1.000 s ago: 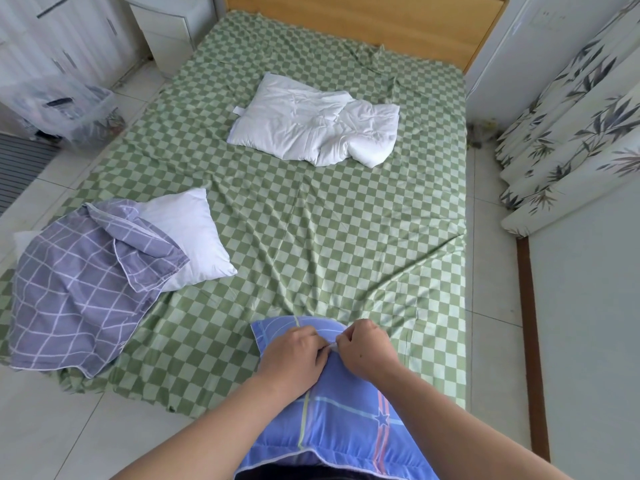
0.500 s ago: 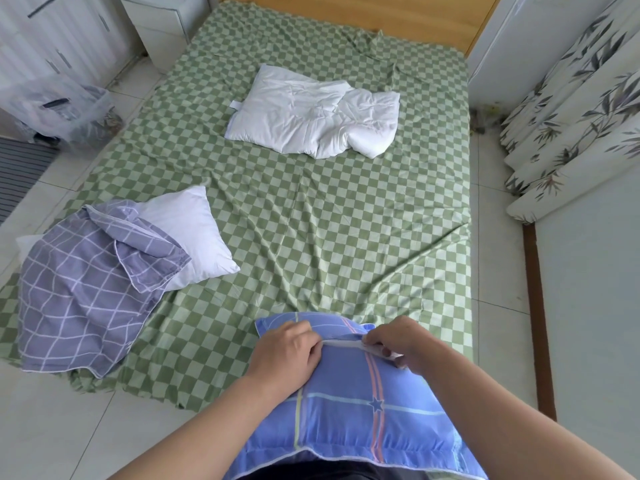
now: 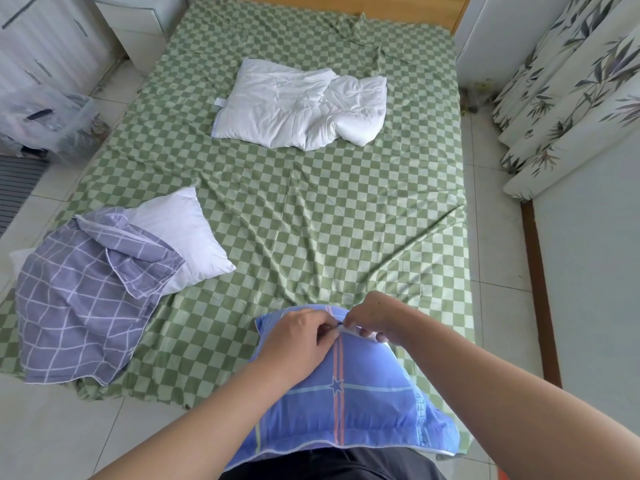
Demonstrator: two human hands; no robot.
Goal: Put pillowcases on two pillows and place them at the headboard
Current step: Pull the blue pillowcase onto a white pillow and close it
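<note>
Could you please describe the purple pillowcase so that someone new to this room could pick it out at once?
Start at the green checked bed and go to its near left corner. The purple pillowcase lies crumpled there, draped over a bare white pillow. Its thin white grid sets it apart from the blue pillowcase in the hands.

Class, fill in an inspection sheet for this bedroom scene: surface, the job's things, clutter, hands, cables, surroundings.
Surface: bed with a wrinkled green checked sheet.
Job's things: blue pillow at the near edge, in its case; white pillow at left, purple case draped partly over it.
Clutter: folded white quilt on the far half of the bed.
Hands: left hand and right hand both pinch the blue case's far edge.
Cables: nothing seen.
Surroundings: wooden headboard, white cabinet, plastic bag, curtain, tiled floor.
</note>
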